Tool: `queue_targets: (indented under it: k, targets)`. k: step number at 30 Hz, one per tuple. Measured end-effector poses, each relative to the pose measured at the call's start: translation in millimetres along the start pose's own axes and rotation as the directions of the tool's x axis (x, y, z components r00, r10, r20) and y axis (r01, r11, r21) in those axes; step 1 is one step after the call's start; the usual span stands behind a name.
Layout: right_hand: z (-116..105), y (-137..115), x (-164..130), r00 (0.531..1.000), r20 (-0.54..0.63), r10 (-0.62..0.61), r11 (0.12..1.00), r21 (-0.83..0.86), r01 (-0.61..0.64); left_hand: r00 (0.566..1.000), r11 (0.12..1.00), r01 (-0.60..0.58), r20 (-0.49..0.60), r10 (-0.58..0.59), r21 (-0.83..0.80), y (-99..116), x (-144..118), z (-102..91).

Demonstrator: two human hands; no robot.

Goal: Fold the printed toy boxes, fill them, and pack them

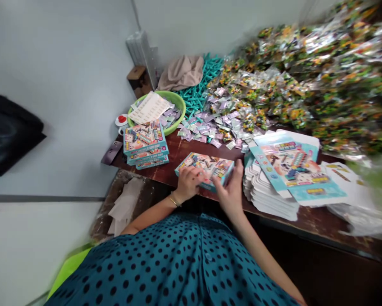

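A printed cardboard box (206, 163), light blue with a colourful toy picture on top, lies at the front of the dark red table. My left hand (189, 183) is at its left part, fingers bent over the top face and near edge. Around the box's right end, my right hand (230, 191) is closed, thumb at the near corner and fingers along the far side. Just right of it rises a stack of flat unfolded cartons (269, 193); the top carton (292, 165) shows the same print. To the left stands a small pile of finished-looking boxes (146, 142).
Behind the pile is a green basin (179, 104) with small packets and a paper sheet (151, 107). Small purple packets (206, 123), teal plastic pieces (193, 95) and a large heap of bagged parts (305, 85) cover the back. A wall (66, 85) borders the left.
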State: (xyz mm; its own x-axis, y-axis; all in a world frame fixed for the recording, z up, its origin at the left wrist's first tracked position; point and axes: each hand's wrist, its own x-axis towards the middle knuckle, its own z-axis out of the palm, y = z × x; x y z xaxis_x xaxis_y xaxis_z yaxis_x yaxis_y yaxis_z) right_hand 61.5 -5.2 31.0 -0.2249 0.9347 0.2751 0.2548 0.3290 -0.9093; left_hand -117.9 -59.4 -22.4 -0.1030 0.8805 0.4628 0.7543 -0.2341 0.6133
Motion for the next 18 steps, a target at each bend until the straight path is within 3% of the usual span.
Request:
queue_targets:
  k: [3,6,8,10,11,12,14,16,18]
  targets:
    - [-12.3,24.7,5.1,0.949,0.123,0.292,0.917,0.246,-0.314,0.978,0.980,-0.157,0.154,0.138,0.125,16.1,-8.1,-4.3]
    - [-19.5,36.4,31.1,0.866,0.282,0.412,0.784,0.375,-0.495,0.952,0.954,-0.255,0.215,0.218,0.158,21.3,-9.9,-22.1]
    - [-16.7,29.4,56.2,0.870,0.319,0.375,0.760,0.431,-0.486,0.948,0.927,-0.317,0.098,0.303,0.202,20.4,-10.7,-45.7]
    - [-2.9,12.3,88.4,0.900,0.349,0.262,0.790,0.458,-0.408,0.935,0.926,-0.256,-0.174,0.311,0.279,16.5,-10.7,-80.8]
    - [9.5,1.4,106.9,0.910,0.371,0.187,0.814,0.460,-0.355,0.900,0.940,-0.162,-0.345,0.266,0.300,13.3,-9.8,-101.9]
    - [26.2,-10.0,126.4,0.912,0.397,0.107,0.836,0.460,-0.299,0.839,0.955,-0.048,-0.507,0.197,0.292,9.1,-8.3,-124.3]
    - [71.5,-32.7,164.9,0.895,0.444,-0.042,0.861,0.470,-0.193,0.673,0.967,0.139,-0.736,0.067,0.215,-2.4,-3.6,-169.0]
    - [127.3,-52.6,196.2,0.863,0.485,-0.141,0.862,0.489,-0.133,0.551,0.962,0.221,-0.835,0.014,0.163,-17.2,1.2,-206.2]
    - [182.7,-68.6,214.3,0.835,0.526,-0.161,0.886,0.450,-0.113,0.531,0.951,0.257,-0.847,0.009,0.171,-33.9,3.4,-230.3]
